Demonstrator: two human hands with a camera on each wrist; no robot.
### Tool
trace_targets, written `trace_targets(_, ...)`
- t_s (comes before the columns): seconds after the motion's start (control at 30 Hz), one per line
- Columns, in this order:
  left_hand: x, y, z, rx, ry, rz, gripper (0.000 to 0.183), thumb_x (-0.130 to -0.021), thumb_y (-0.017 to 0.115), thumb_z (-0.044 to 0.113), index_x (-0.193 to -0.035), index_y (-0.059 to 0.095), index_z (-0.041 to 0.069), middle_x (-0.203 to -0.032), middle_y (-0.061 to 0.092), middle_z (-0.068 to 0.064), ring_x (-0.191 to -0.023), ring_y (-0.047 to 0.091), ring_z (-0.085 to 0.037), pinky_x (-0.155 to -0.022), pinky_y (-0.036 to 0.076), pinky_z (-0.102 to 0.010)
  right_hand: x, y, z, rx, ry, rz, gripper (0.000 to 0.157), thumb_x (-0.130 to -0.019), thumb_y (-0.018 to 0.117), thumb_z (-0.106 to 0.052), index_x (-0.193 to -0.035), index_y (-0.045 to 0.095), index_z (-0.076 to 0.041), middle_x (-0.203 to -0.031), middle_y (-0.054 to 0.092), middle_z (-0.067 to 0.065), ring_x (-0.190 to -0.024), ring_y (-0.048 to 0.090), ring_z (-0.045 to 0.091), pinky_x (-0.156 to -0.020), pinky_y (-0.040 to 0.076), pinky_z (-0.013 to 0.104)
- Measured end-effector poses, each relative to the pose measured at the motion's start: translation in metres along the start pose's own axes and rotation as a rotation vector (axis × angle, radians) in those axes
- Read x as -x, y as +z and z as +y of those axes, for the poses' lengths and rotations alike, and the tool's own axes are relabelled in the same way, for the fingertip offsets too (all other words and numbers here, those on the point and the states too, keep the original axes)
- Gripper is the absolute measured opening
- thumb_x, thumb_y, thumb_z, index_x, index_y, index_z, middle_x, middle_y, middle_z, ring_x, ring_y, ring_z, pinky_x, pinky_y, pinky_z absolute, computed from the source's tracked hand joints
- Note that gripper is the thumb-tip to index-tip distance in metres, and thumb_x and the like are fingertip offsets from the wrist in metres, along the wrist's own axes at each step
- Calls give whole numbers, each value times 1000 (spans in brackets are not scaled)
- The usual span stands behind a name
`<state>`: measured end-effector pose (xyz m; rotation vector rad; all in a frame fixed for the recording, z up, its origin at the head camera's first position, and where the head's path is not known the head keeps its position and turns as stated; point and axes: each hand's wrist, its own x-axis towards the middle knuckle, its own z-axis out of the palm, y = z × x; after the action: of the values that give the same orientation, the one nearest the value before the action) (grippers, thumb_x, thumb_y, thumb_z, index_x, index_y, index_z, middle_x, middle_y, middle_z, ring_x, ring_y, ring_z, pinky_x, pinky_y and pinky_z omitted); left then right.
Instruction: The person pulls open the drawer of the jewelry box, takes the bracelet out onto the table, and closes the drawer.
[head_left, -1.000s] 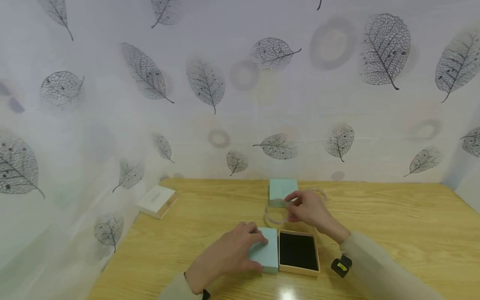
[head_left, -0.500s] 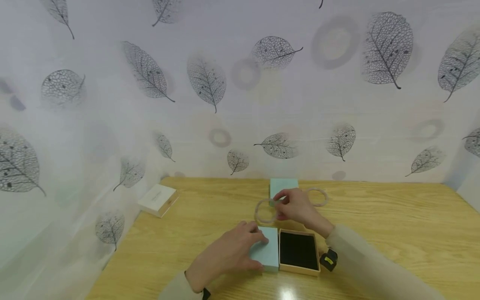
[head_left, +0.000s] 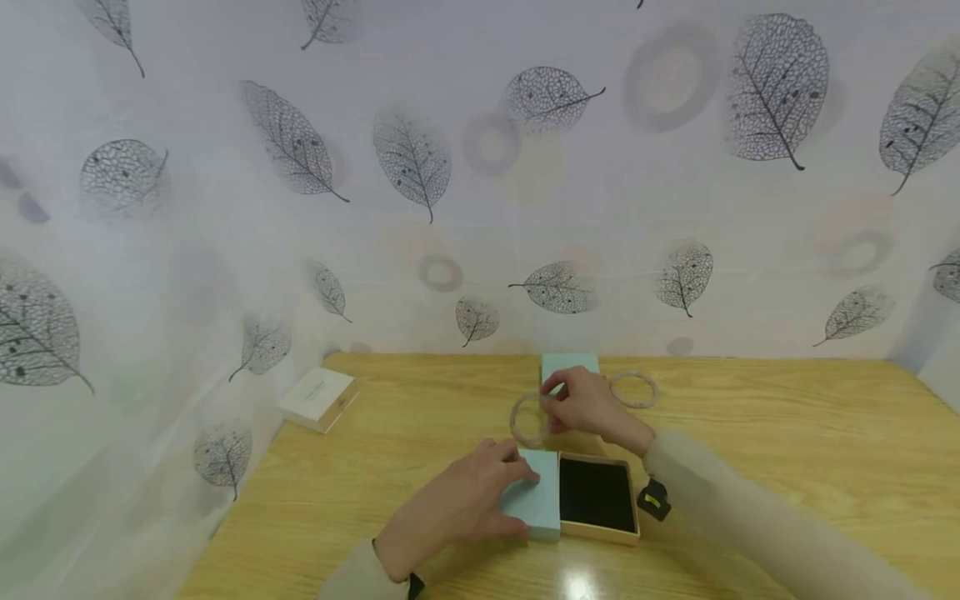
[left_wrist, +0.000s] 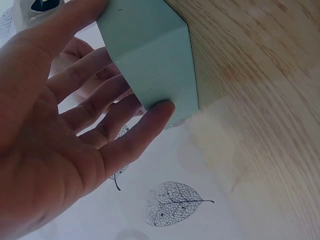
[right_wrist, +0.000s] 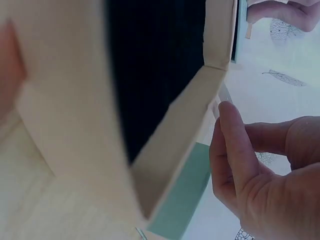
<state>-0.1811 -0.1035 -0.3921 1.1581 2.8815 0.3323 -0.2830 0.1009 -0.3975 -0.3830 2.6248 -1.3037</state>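
In the head view my left hand (head_left: 461, 500) holds a mint-green box lid (head_left: 542, 508) on the table, its thumb along the near side. In the left wrist view, fingers spread round the sides of this mint-green lid (left_wrist: 155, 70). My right hand (head_left: 588, 406) pinches a pale, translucent bangle (head_left: 514, 419) by its right side, beyond the lid. Close against the lid's right side lies an open box base (head_left: 600, 533) with a black lining. In the right wrist view the base (right_wrist: 175, 135) fills the left, and my right hand's fingertips (right_wrist: 230, 115) meet beyond it.
A second mint-green box (head_left: 570, 361) stands at the back, partly hidden behind my right hand. Right of it lies another pale bangle (head_left: 636, 407). At the left edge of the wooden table (head_left: 787, 450) sits a white box (head_left: 318, 396). A leaf-print curtain (head_left: 375, 275) backs the table.
My right hand has moved left with the bangle, then nearly stopped, uncovering the second bangle at the back. The left hand has stayed at the mint-green lid.
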Motion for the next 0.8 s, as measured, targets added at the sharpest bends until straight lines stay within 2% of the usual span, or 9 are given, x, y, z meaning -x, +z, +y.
trace_targets(0.3, 0, -1, -1, 1, 0, -7, 49, -74, 77, 46, -115, 66, 22, -109, 56, 6, -94, 49, -8, -81, 48, -18, -17, 1, -5, -19, 12, -48, 25, -87, 58, -5, -111, 62, 3, -81, 70, 13, -60, 67, 17, -60, 58, 34)
trace_targets(0.6, 1, -2, -1, 12, 2, -19, 49, -75, 76, 47, -117, 65, 23, -112, 56, 5, -97, 50, -10, -83, 47, -20, -29, 6, -9, -6, 13, -44, 29, -85, 58, -5, -114, 62, -1, -76, 69, 10, -60, 67, 18, -61, 58, 33)
trace_targets(0.8, 2, -3, -1, 26, -18, -48, 49, -76, 75, 47, -118, 64, 25, -112, 55, 6, -95, 48, -8, -79, 47, -18, -32, 11, -14, 18, -27, -40, 21, -88, 55, -5, -103, 68, 0, -90, 70, 15, -63, 68, 19, -59, 56, 31)
